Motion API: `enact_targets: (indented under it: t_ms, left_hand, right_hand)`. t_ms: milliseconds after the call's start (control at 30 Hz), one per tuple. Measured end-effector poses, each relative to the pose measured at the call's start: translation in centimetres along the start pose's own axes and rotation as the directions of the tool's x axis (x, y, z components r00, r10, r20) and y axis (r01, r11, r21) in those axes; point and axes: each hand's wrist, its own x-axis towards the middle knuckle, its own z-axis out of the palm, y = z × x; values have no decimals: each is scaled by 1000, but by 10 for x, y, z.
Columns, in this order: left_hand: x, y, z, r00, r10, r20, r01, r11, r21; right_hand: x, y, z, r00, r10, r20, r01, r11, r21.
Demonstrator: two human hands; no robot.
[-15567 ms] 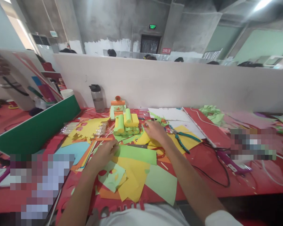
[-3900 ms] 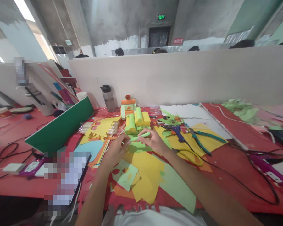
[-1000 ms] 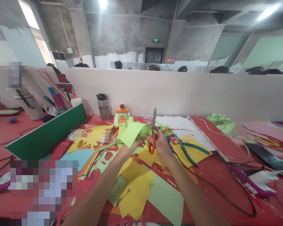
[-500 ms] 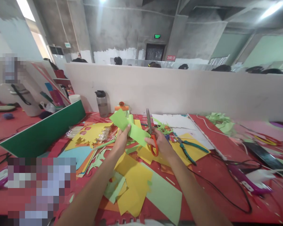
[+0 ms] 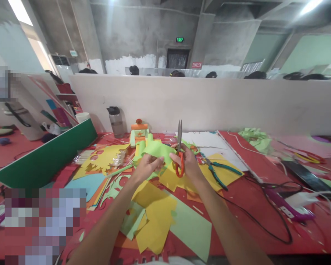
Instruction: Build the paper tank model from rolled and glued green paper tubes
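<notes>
A strip of light green paper [image 5: 157, 148] is held up over the middle of the cluttered desk. My left hand [image 5: 146, 168] pinches its lower edge, with the thumb pointing right and the other fingertips partly hidden. Orange-handled scissors [image 5: 179, 138] stand upright in my right hand [image 5: 189, 162], their blades pointing up and together. The thumb and finger of that hand are at the paper's right end. Behind the strip stands a small green and orange paper model [image 5: 139, 133], and a rolled green paper tube [image 5: 139, 151] is just left of it.
Yellow sheets [image 5: 154, 217] and a pale green sheet [image 5: 193, 224] lie in front. Teal-handled pliers [image 5: 217, 176] rest to the right, near a black cable [image 5: 253, 217]. A water bottle [image 5: 116, 123] stands before the white partition [image 5: 209, 103]; a green board [image 5: 49, 154] is at left.
The green paper has been turned and lowered, and now bends between my hands. My left hand has shifted its hold toward my right hand. The scissors stand more upright.
</notes>
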Motion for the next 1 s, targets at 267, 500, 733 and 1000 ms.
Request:
enact_targets:
  t_ms: [267, 500, 733, 1000]
  left_hand:
    - [5, -1, -2, 941, 73, -330, -133, 978, -163]
    - [11, -10, 1, 892, 2, -451, -168, 929, -329]
    - [11, -8, 1, 897, 28, -442, -170, 943, -286]
    - [11, -7, 0, 892, 55, -448, -181, 953, -244]
  right_hand:
    - [-14, -1, 3, 971, -43, 236, 62, 995, -73]
    - [-17, -4, 13, 941, -5, 338, 80, 975, -209]
    - [-17, -9, 15, 927, 71, 369, 24, 969, -247]
    - [-18, -2, 19, 932, 87, 351, -18, 981, -196]
